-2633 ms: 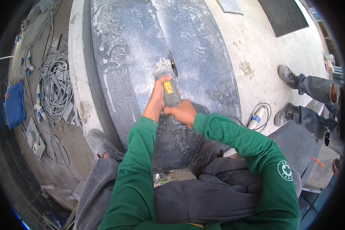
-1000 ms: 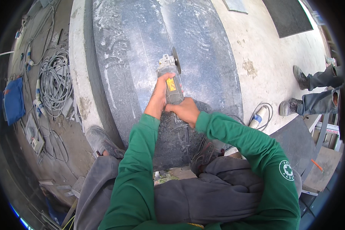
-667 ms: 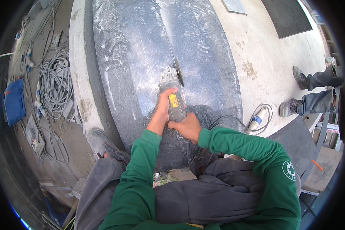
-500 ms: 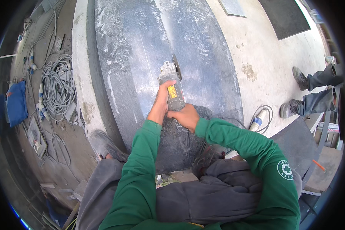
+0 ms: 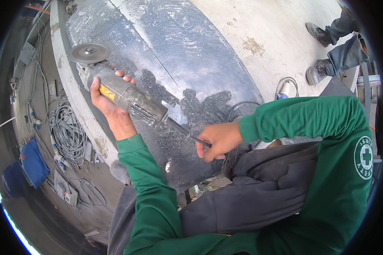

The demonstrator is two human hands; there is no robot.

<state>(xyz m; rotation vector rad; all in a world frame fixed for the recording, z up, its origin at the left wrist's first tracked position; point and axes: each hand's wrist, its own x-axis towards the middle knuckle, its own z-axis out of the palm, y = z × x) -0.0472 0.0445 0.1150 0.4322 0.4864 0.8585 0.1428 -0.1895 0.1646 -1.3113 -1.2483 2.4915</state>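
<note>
My left hand grips the body of a dusty grey angle grinder with a yellow label, held up at a slant, its round cutting disc facing upward at the upper left. My right hand is closed on the black power cord where it runs out from the tool's rear. Beneath them lies a dusty blue-grey stone slab, marked by a long straight groove, with dark patches around its near part.
At left are a coil of grey cable, a blue cloth bundle and a pale concrete ledge. At right, another person's legs and dusty boots are on pale concrete, near a white-and-blue plug.
The grinder has been lifted from over the groove and swung to the left, disc up. My right hand has shifted from the tool's rear to its cord. The view has turned.
</note>
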